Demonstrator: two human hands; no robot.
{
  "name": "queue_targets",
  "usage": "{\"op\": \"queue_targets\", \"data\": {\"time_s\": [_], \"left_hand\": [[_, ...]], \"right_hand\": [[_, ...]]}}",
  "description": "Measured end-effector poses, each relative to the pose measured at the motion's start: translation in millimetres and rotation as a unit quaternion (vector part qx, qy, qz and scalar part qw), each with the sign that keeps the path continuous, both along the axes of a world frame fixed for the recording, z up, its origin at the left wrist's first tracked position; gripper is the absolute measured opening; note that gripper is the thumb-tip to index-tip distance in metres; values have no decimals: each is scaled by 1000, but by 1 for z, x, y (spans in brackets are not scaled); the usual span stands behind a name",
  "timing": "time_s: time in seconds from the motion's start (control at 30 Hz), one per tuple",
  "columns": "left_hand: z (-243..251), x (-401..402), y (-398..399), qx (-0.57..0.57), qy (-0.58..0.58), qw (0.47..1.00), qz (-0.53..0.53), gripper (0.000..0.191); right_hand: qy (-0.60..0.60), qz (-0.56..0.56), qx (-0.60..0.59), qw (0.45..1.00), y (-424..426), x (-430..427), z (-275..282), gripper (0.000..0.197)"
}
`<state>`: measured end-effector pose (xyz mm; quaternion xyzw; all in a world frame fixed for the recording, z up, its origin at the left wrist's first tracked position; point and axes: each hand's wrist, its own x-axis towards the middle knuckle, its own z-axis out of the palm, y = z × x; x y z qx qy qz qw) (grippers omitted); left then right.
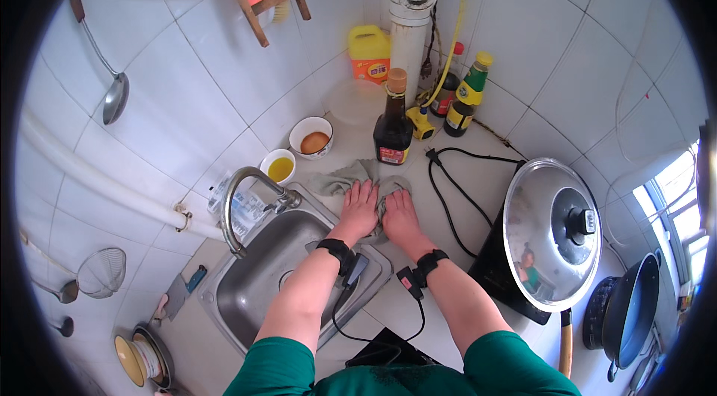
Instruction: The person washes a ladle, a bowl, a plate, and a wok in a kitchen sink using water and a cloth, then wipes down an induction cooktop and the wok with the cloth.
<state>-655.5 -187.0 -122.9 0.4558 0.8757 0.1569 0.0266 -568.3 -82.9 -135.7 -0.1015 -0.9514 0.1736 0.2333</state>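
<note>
Both hands rest on a damp grey-green cloth [348, 176] spread in folds on the tiled counter, just behind the right corner of the stainless steel sink [252, 278]. My left hand [359, 210] presses flat with its fingers on the cloth. Beside it, my right hand [399, 216] lies on the cloth's right part, fingers pointing away from me. The cloth under the palms is hidden. A dark sauce bottle [393, 135] stands right behind the cloth. Two small bowls stand behind and left of it, one with yellow oil [280, 168], one with brown liquid [313, 141].
A curved faucet [227, 211] arches over the sink. To the right, a black power cord [456, 189] loops on the counter by a lidded pan [549, 233]. Sauce bottles [468, 95], a yellow jug [369, 51] and a white pipe [408, 49] stand behind. A cleaver [178, 295] lies left.
</note>
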Motion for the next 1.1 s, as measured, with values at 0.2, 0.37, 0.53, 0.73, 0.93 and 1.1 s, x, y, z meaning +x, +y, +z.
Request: {"op": "queue_targets", "data": {"time_s": [0.2,0.37,0.53,0.73,0.93,1.1], "left_hand": [[-1,7,10,22,-15,999,-38,56],[-9,-7,31,16,15,999,-42,56],[-15,-16,53,36,13,999,-19,57],[-16,-27,60,17,31,999,-18,58],[-7,8,47,-15,1,999,-34,59],[2,63,29,-35,-11,996,-82,59]], "right_hand": [[-30,-23,-20,999,9,16,-3,39],[55,-24,61,996,28,2,-16,40],[20,-14,79,997,54,-13,-18,36],[-31,-5,97,995,60,-19,-10,34],[-52,-47,-6,998,35,30,-2,37],[-29,-63,-44,997,9,94,13,39]]}}
